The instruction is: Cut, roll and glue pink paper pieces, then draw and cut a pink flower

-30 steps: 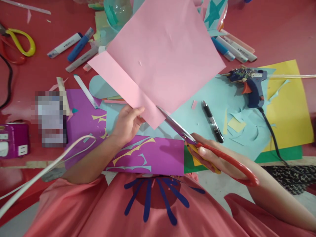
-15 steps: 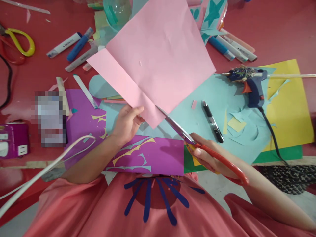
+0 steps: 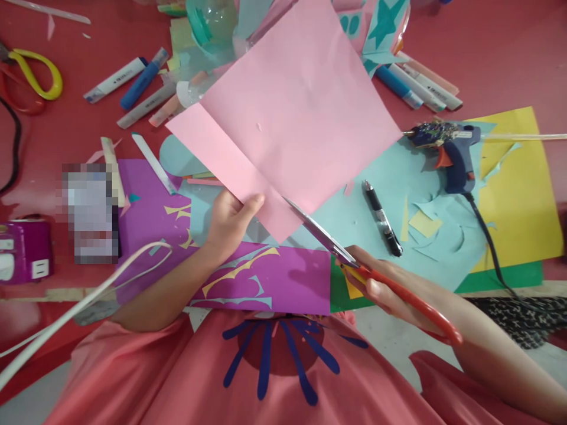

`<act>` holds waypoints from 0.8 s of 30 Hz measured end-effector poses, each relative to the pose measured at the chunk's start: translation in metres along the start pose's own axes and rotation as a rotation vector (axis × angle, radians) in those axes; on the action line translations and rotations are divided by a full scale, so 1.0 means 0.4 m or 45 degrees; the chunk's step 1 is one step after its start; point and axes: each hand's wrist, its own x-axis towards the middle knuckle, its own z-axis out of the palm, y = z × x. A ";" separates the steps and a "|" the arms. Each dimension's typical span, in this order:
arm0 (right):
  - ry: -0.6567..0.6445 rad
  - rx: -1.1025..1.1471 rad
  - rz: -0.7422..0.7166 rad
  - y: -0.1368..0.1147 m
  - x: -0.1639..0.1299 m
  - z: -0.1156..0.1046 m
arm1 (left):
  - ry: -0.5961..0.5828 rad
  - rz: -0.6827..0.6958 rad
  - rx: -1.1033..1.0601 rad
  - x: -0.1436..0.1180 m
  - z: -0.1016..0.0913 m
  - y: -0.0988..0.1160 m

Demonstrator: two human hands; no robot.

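- We hold the pink paper [image 3: 292, 112] with our left hand [image 3: 230, 221]; the fingers are closed on its lower edge, with the thumb lying on top of the sheet near the folded strip.
- The paper is lifted above the desk [image 3: 496, 53] and spreads up and away from these fingers, so it hides part of what lies behind it.
- Our right hand [image 3: 390, 289] grips the scissors [image 3: 354, 260]; the fingers are closed around the red and yellow handles.
- The blades point from the right fingers toward the left thumb, and their tips meet the lower edge of the pink paper just beside the left fingers.
- Under both hands lies a purple sheet [image 3: 266, 283] with yellow shapes on it.
- Beyond the right fingers, a black pen [image 3: 381, 218] lies on a light blue sheet [image 3: 425, 195], and farther away is a blue glue gun [image 3: 449, 150].
- Far beyond the left fingers, markers [image 3: 133, 85] and a second pair of scissors [image 3: 33, 77] rest on the desk.
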 end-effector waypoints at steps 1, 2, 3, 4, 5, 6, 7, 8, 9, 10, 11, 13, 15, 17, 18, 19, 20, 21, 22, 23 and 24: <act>-0.009 0.006 0.004 -0.005 0.000 -0.002 | -0.014 0.023 0.019 -0.003 0.001 0.000; -0.021 0.013 0.010 -0.011 0.000 -0.003 | -0.037 0.040 0.037 -0.007 0.002 0.002; -0.036 0.024 0.020 -0.017 0.001 -0.004 | -0.064 0.050 0.055 -0.009 0.005 0.004; -0.046 0.039 0.036 -0.022 0.003 -0.004 | -0.091 0.053 0.073 -0.011 0.007 0.006; -0.058 0.061 0.046 -0.026 0.005 -0.004 | -0.113 0.056 0.093 -0.013 0.008 0.007; -0.067 0.087 0.048 -0.028 0.007 -0.002 | -0.129 0.062 0.116 -0.013 0.009 0.008; -0.071 0.112 0.046 -0.029 0.010 0.000 | -0.142 0.067 0.144 -0.013 0.010 0.009; -0.071 0.135 0.042 -0.028 0.013 0.003 | -0.155 0.072 0.171 -0.012 0.010 0.009; -0.069 0.155 0.044 -0.025 0.015 0.006 | -0.162 0.082 0.190 -0.011 0.009 0.008; -0.059 0.173 0.048 -0.022 0.018 0.009 | -0.167 0.093 0.203 -0.010 0.008 0.007; -0.052 0.193 0.049 -0.019 0.020 0.012 | -0.169 0.101 0.210 -0.009 0.006 0.005; -0.040 0.237 0.043 -0.013 0.024 0.017 | -0.162 0.113 0.219 -0.007 0.004 0.003; -0.022 0.271 0.034 -0.006 0.027 0.022 | -0.159 0.129 0.232 -0.005 0.003 0.002; -0.004 0.281 0.035 0.002 0.029 0.026 | -0.169 0.152 0.246 -0.004 0.002 0.002; 0.015 0.281 0.037 0.006 0.030 0.028 | -0.175 0.164 0.254 -0.004 0.002 0.003; 0.031 0.275 0.039 0.010 0.031 0.030 | -0.181 0.171 0.261 -0.004 0.002 0.003; 0.046 0.263 0.041 0.014 0.032 0.032 | -0.183 0.174 0.267 -0.004 0.002 0.004; 0.065 0.248 0.041 0.017 0.033 0.034 | -0.181 0.175 0.267 -0.004 0.002 0.004; 0.080 0.233 0.040 0.019 0.033 0.035 | -0.180 0.171 0.263 -0.004 0.002 0.003; 0.088 0.221 0.039 0.021 0.033 0.036 | -0.180 0.164 0.256 -0.004 0.002 0.002; 0.087 0.214 0.034 0.021 0.033 0.036 | -0.181 0.158 0.244 -0.003 0.002 0.000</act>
